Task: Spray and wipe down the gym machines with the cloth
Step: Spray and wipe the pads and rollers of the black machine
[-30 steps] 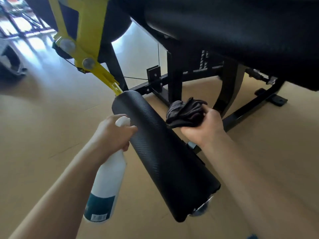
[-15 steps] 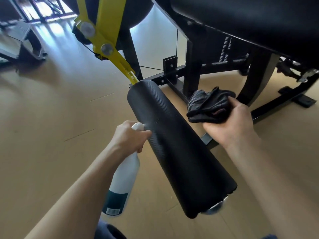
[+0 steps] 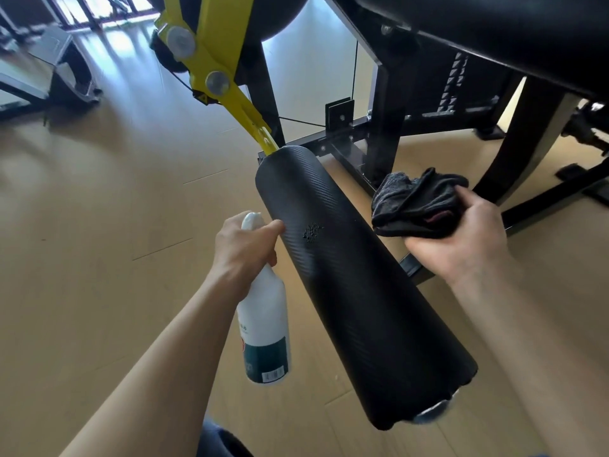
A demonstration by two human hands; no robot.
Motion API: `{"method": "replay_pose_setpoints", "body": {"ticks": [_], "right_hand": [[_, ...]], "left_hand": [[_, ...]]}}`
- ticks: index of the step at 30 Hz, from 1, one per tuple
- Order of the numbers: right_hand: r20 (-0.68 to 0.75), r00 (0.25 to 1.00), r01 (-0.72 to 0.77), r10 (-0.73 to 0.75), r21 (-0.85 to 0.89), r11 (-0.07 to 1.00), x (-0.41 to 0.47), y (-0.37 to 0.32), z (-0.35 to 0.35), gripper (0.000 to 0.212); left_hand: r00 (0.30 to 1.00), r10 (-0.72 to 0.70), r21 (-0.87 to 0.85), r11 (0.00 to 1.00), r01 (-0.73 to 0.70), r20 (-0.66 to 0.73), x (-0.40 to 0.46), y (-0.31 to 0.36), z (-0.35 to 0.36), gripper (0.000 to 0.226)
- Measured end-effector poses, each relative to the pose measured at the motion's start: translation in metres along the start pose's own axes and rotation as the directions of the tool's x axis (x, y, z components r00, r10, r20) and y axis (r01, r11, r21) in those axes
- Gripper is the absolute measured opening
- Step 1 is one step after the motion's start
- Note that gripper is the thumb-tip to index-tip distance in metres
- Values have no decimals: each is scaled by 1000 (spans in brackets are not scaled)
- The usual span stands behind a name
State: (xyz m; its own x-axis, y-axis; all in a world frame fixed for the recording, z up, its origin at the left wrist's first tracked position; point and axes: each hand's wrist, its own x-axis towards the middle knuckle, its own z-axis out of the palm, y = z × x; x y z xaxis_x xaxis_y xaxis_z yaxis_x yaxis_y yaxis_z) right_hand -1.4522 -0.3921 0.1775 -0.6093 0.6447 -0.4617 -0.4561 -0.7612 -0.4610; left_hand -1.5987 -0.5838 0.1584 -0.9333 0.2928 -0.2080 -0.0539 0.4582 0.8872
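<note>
Left hand (image 3: 242, 249) is gripping the neck of a white spray bottle (image 3: 263, 328), fingers curled round the trigger head, nozzle pointing at the black foam roller pad (image 3: 356, 285) and sitting just beside its left side. A small cluster of spray droplets (image 3: 312, 231) is sitting on the pad's textured surface, upper half. Right hand (image 3: 461, 239) is holding a bunched dark cloth (image 3: 417, 204), thumb on top and fingers wrapped under, grip closed round it; cloth is hovering just right of the pad, cannot tell if it is touching. Pad is angling from a yellow lever arm (image 3: 211, 57) at upper centre down toward lower right. Black machine frame (image 3: 385, 127) and padded seat (image 3: 494, 31) are standing behind, on a wooden floor (image 3: 99, 225).
</note>
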Motion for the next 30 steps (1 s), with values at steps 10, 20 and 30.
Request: {"method": "replay_pose_setpoints", "body": {"ticks": [10, 20, 30], "right_hand": [[-62, 998, 17, -20, -46, 999, 1, -3, -3, 32], [-46, 999, -13, 7, -121, 993, 1, -1, -7, 35], [176, 969, 244, -171, -612, 752, -18, 25, 6, 25]], "left_hand": [[904, -124, 321, 947, -16, 410, -16, 9, -14, 37], [740, -213, 405, 910, -87, 638, -26, 3, -26, 42], [956, -11, 93, 995, -18, 293, -9, -16, -29, 11]]}}
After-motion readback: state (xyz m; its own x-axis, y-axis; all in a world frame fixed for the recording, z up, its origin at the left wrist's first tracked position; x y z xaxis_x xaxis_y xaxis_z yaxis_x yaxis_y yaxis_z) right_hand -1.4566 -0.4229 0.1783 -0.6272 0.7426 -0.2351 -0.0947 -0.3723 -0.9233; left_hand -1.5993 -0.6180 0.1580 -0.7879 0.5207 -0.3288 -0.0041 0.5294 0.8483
